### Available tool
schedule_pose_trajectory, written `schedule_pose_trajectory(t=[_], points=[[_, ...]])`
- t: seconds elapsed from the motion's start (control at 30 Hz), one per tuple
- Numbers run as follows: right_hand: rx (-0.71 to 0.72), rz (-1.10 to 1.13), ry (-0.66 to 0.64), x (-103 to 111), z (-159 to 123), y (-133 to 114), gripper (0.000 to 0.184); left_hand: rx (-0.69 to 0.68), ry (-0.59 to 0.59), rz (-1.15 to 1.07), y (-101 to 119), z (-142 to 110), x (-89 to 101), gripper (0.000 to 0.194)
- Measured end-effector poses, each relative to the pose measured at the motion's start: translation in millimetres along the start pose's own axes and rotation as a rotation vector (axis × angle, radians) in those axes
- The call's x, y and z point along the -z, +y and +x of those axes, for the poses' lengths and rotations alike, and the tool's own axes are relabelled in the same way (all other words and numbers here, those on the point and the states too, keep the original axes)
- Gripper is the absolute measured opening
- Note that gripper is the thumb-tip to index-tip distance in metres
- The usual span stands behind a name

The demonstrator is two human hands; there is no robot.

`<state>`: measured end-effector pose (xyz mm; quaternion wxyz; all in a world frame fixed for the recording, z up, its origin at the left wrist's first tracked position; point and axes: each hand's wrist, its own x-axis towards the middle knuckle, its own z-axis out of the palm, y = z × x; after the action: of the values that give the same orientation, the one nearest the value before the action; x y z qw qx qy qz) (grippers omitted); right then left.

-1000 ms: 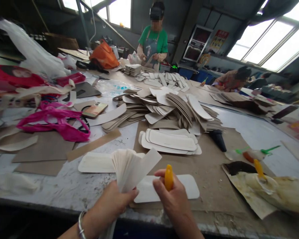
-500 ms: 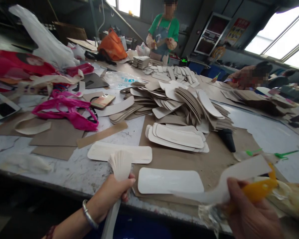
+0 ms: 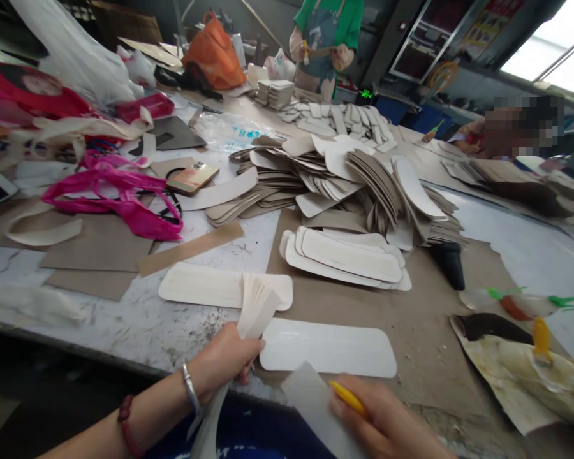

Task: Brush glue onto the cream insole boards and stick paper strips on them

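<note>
My left hand (image 3: 232, 357) is closed round a fanned bundle of white strips (image 3: 258, 306), whose lower ends hang past the table edge. To its right, my right hand (image 3: 377, 411) grips a tool with a yellow handle (image 3: 348, 398); its working end is hidden. A single white strip (image 3: 306, 395) is also in this hand, held at the table's front edge. Between the hands and a stack of white rounded panels (image 3: 347, 255) lies one glossy white panel (image 3: 330, 349). Another pale panel (image 3: 196, 285) lies flat behind the bundle.
A large heap of grey-brown and white panels (image 3: 325, 172) covers the table's middle. At right stand a crusted container (image 3: 516, 370) with a yellow handle (image 3: 541, 338) and a black cone-shaped thing (image 3: 449, 264). Bags, including a pink one (image 3: 119, 197), crowd the left. A co-worker (image 3: 323, 44) stands across the table.
My right hand has swung left with the yellow-handled tool and the strip, from beside the container to near my left hand. The bundle has tilted right, and the view has shifted slightly.
</note>
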<state>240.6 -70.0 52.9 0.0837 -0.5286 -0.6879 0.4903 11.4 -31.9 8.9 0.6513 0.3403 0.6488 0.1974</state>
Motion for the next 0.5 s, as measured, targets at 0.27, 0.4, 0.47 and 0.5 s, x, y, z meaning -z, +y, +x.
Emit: schedule_pose_trajectory(t=[0.27,0.4,0.47,0.5], points=[[-0.058,-0.447,-0.104,5.1,81.2,-9.5,0.019,0.019,-0.039,-0.023,2.6,5.4,8.3,0.021],[-0.068,-0.544,-0.098,5.4,92.9,-10.7,0.019,0.043,-0.050,-0.050,2.1,7.5,8.9,0.023],[-0.073,-0.599,-0.097,5.1,95.4,-11.2,0.019,0.050,-0.052,-0.060,1.8,8.1,8.9,0.023],[-0.077,-0.623,-0.098,4.9,96.0,-11.6,0.019,0.052,-0.052,-0.064,1.5,8.3,8.9,0.023]])
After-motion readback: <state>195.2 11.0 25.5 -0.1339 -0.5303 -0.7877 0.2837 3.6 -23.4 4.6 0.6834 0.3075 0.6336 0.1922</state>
